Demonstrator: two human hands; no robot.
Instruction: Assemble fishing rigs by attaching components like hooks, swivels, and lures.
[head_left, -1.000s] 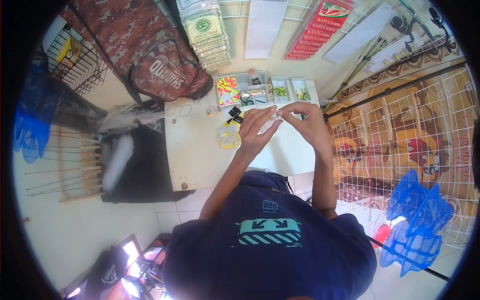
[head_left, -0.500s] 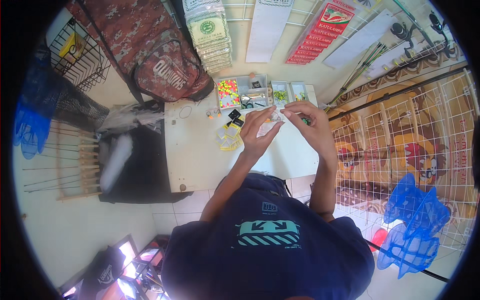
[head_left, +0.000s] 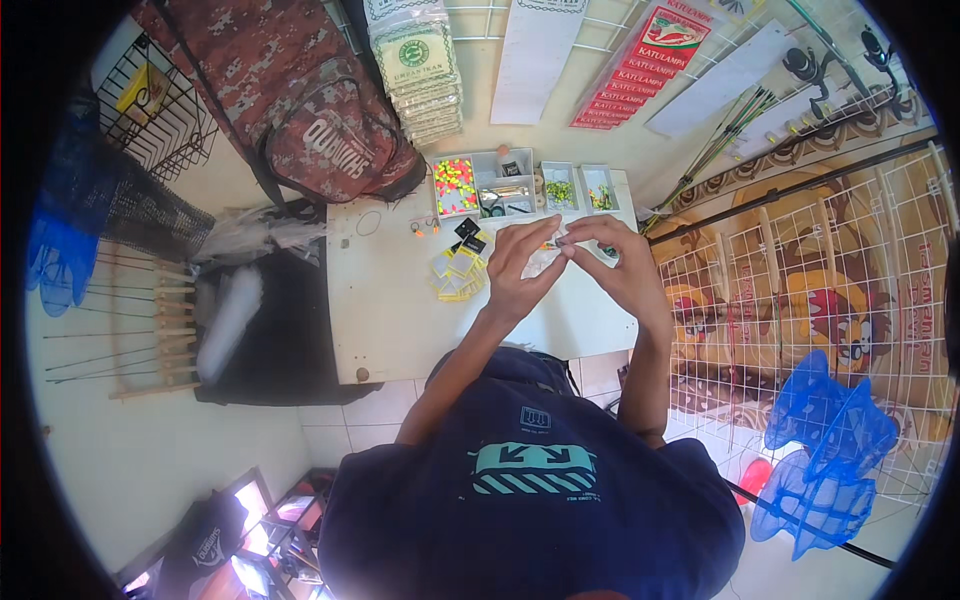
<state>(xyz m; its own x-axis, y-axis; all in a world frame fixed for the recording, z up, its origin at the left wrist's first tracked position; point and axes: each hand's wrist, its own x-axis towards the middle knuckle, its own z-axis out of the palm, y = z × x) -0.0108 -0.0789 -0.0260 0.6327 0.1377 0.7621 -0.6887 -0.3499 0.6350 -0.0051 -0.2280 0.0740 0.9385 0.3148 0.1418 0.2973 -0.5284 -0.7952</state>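
Observation:
My left hand [head_left: 516, 268] and my right hand [head_left: 622, 268] are raised over the white table, fingertips meeting. Between them is a tiny item with a hint of orange, too small to name. The fingers of my right hand are pinched on it, while my left hand curls its thumb and fingers round the other side. Left of my hands lie several small yellow-edged packets [head_left: 458, 274] and black cards [head_left: 468, 235]. Two small orange pieces [head_left: 427, 226] rest farther left.
Along the table's [head_left: 385, 320] back stand a compartment box [head_left: 478, 212] with pink and yellow beads and two small trays [head_left: 559, 209] of green-yellow pieces. A camouflage bag [head_left: 335, 140] hangs at left. Wire grid [head_left: 800, 310] and blue nets [head_left: 825, 430] are at right.
My right hand's fingertips have moved down and left, closing onto the small item against my left hand. The packets and trays stay put.

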